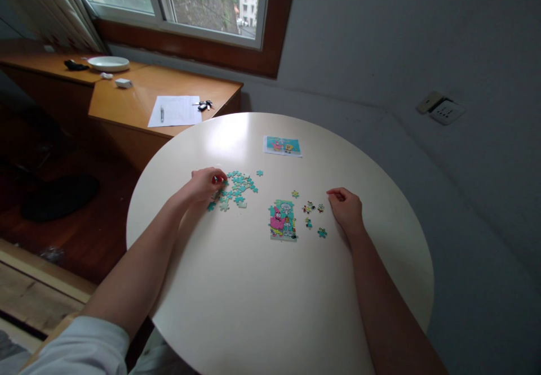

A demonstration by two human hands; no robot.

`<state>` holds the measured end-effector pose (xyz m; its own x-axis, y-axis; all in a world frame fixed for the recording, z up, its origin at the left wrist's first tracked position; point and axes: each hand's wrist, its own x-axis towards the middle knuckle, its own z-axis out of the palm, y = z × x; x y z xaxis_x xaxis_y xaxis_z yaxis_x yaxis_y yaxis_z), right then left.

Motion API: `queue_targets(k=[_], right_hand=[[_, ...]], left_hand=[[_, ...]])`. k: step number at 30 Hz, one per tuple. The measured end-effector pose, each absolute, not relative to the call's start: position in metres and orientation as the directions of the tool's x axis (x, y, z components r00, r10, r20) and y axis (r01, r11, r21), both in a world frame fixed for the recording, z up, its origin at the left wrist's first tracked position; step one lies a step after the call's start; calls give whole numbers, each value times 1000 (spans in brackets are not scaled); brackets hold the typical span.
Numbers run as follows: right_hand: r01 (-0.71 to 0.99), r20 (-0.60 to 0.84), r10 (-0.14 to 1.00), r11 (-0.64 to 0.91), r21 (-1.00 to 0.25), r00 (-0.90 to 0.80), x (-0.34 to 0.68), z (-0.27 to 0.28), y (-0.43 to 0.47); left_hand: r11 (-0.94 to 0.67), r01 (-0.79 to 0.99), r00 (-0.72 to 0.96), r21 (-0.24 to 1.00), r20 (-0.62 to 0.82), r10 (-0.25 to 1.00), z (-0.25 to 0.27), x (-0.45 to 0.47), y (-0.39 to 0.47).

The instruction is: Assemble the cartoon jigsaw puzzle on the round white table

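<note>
My left hand (207, 184) is at the left side of a loose heap of teal jigsaw pieces (239, 183), its fingers curled in a pinch among them. Whatever lies between those fingertips is hidden. To the right, my right hand (347, 209) rests on the table with its fingers drawn together; I see nothing in them. Just left of it lie several loose character pieces (322, 232). Between the hands is a joined section of the jigsaw (282, 221), showing a pink figure and a pale teal one. A yellowish piece (295, 193) lies above its right corner.
The round white table (253, 307) carries a small reference picture (282, 146) beyond the pieces. Behind, a wooden desk (147, 85) holds a paper sheet (176, 111), keys (205, 105), a small white box (124, 83) and a white dish (109, 63). A wall stands to the right.
</note>
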<state>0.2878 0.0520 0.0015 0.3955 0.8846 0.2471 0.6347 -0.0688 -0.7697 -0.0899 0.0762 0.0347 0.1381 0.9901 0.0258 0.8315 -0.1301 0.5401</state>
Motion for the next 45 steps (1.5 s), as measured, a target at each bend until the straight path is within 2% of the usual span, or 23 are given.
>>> queue_targets(k=[14,21,26,45], right_hand=[[639,270,879,-50,-768,393,289,-1,53],[645,266,881,-56,-762,392,289,-1,52],[645,261,884,-58,-762,388,288,0,52],[646,254,884,-69,-760,393,288,1,52]], left_hand=[[-143,840,119,523,79,990,35,-90,76],[-315,804,240,504,208,948,22,-78,75],[-325,820,237,471,237,942,12,-71,75],[-269,859,236,435,129,963,19,-71,76]])
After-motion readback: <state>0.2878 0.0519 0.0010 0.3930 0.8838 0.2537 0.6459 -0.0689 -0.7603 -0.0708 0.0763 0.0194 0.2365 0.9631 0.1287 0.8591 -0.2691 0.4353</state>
